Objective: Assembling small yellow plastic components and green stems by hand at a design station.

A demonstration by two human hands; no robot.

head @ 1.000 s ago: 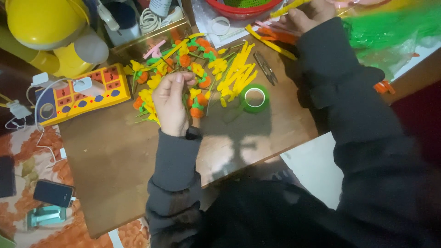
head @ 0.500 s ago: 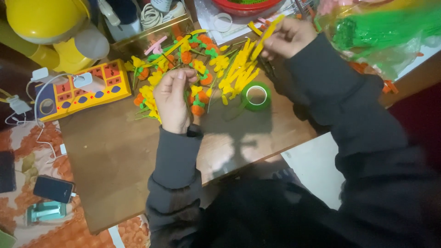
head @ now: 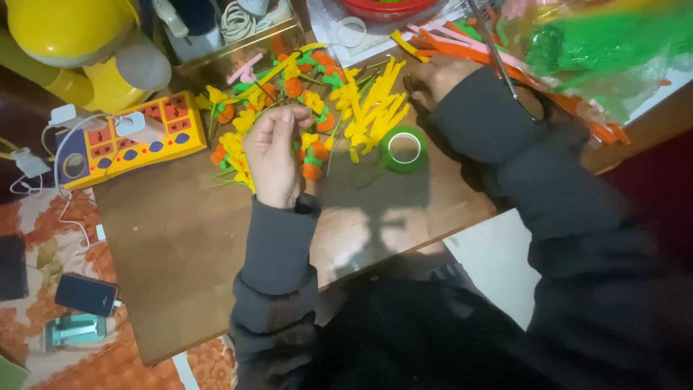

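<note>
Here the left hand [head: 271, 155] pinches a yellow flower [head: 232, 144]; the right hand's [head: 440, 79] grip is hidden.

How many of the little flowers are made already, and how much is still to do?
Done: a heap of yellow and orange flowers lies on the wooden table. In hand: the left hand pinches a thin stem over that heap, and the right hand holds scissors. Left: a pile of loose yellow pieces beside the green tape roll is not yet made up.

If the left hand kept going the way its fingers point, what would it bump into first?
Probably the pile of yellow and orange paper flowers that the left hand already touches, then the gold tin; depth is hard to judge.
</note>
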